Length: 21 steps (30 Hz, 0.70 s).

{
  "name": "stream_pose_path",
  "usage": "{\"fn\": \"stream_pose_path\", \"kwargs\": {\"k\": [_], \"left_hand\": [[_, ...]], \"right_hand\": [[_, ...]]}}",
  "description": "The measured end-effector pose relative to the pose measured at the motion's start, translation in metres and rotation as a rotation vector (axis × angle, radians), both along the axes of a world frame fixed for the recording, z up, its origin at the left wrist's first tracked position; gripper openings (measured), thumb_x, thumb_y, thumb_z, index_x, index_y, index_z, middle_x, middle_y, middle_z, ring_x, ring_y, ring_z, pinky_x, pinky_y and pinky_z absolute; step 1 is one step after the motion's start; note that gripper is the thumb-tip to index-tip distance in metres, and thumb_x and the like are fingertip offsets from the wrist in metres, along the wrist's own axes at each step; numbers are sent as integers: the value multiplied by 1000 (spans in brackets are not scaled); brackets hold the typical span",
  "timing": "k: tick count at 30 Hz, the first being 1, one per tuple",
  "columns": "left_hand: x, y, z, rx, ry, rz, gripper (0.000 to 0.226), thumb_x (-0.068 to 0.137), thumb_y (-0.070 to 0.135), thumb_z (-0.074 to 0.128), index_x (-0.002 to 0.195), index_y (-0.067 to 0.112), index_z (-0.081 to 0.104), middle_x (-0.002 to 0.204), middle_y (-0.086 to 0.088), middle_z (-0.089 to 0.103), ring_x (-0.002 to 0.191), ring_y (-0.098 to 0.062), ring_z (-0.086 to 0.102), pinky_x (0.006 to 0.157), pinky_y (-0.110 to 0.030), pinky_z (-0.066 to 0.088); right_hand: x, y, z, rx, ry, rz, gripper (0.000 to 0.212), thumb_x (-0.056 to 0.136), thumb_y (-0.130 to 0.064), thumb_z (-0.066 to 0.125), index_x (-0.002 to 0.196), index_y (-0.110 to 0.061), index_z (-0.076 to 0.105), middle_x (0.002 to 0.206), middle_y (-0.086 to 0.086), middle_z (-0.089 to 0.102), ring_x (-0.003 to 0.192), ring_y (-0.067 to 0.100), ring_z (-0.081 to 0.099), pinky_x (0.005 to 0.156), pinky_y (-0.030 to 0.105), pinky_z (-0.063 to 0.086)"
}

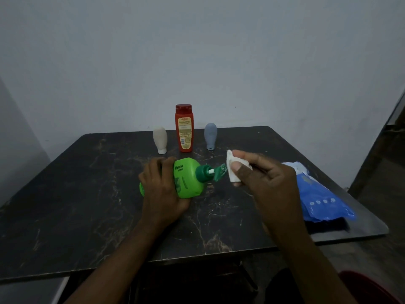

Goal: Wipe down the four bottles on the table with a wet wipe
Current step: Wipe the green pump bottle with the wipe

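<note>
A green pump bottle (188, 178) lies tilted on its side over the dark table (87, 194), its pump head (217, 172) pointing right. My left hand (162, 189) grips its body. My right hand (263, 178) pinches a folded white wet wipe (232, 170) right beside the pump nozzle, touching or nearly touching it. At the back of the table stand three more bottles: a cream squeeze bottle (160, 139) upside down on its cap, a tall orange-red bottle (184, 128) with a red cap, and a grey-blue squeeze bottle (210, 136) also on its cap.
A blue wet-wipe pack (320, 196) lies at the table's right edge, on something black (326, 226). A plain wall rises just behind the table. A red object (372, 288) shows at the bottom right, below the table's front edge.
</note>
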<state>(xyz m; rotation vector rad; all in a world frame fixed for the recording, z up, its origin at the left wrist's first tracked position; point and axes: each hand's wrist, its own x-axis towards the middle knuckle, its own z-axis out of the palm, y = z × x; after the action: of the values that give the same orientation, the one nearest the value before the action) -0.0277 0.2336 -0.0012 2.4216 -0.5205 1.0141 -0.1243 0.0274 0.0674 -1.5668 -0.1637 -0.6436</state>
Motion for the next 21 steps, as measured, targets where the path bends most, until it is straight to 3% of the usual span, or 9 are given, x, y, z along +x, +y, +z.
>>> {"fn": "stream_pose_path", "kwargs": {"k": [4,8,14,21], "left_hand": [[-1,1,1,-50,12,13,76,64,55,64,123,8,53,116,-11,45,104,-26,44,81,-45,40],[0,3,1,-77,36,13,74,64,53,63,123,9,53,116,-11,45,105,-26,44,82,-47,42],[-1,2,1,-45,32,-48,73,63,52,64,121,11,51,116,-10,44,104,-26,44,81,-45,41],[-2,1,1,-59,24,-80,70,63,50,64,119,10,53,114,-10,45,103,-24,44,81,-44,40]], "right_hand": [[-10,16,1,-160,-145,-79,22,86,-11,69,109,-10,71,99,-2,71,89,7,69,70,19,56],[-24,31,-4,-371,-222,-140,18,88,-18,70,105,-10,71,91,-4,68,80,8,66,64,18,54],[-10,13,5,-226,-125,-181,14,87,-20,70,100,-17,74,87,-7,71,78,9,70,59,36,59],[-22,14,9,-433,-194,-164,11,88,-22,70,97,-17,73,86,-12,66,79,8,65,62,27,55]]}}
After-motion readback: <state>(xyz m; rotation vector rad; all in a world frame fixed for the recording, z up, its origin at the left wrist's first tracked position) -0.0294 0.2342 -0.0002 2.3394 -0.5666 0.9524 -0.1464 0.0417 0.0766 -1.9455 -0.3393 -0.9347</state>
